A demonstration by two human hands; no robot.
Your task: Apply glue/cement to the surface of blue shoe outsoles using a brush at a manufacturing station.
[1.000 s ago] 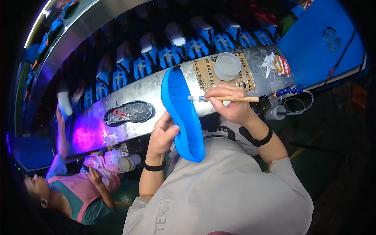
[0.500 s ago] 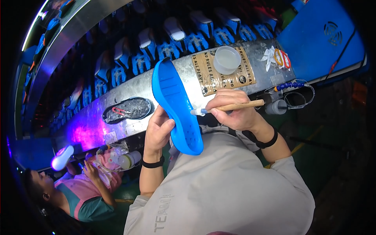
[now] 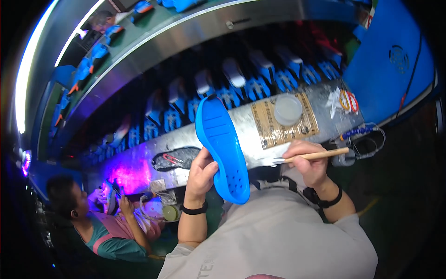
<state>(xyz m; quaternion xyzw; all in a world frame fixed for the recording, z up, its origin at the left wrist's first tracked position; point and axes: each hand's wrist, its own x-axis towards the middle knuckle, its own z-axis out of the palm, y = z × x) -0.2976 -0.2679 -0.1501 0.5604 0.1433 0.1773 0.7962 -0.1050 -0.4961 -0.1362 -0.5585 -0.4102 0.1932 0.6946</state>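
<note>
My left hand [image 3: 202,175] is closed on the edge of a blue shoe sole [image 3: 223,139], held tilted with its hollow inner side up. The thumb presses inside the rim and the fingers go underneath. In my right hand [image 3: 307,162] is a brush [image 3: 320,155] with a wooden handle, gripped between thumb and fingers. Its white bristles point left, a little apart from the sole's right edge. Beyond that hand, a translucent round tub [image 3: 288,109] stands on a brown taped cardboard piece [image 3: 265,128].
A dark sole-shaped piece [image 3: 175,159] with a red clip lies on the metal bench [image 3: 144,160]. Blue holders [image 3: 258,88] with shoe parts line the far side. Scissors [image 3: 348,101] lie at the right beside white scraps. At left, a co-worker [image 3: 104,228] handles a shoe.
The brush has come off the sole's inside and moved right, clear of its edge. My view has shifted, so the bench appears lower and further right. The co-worker's shoe part is now lower.
</note>
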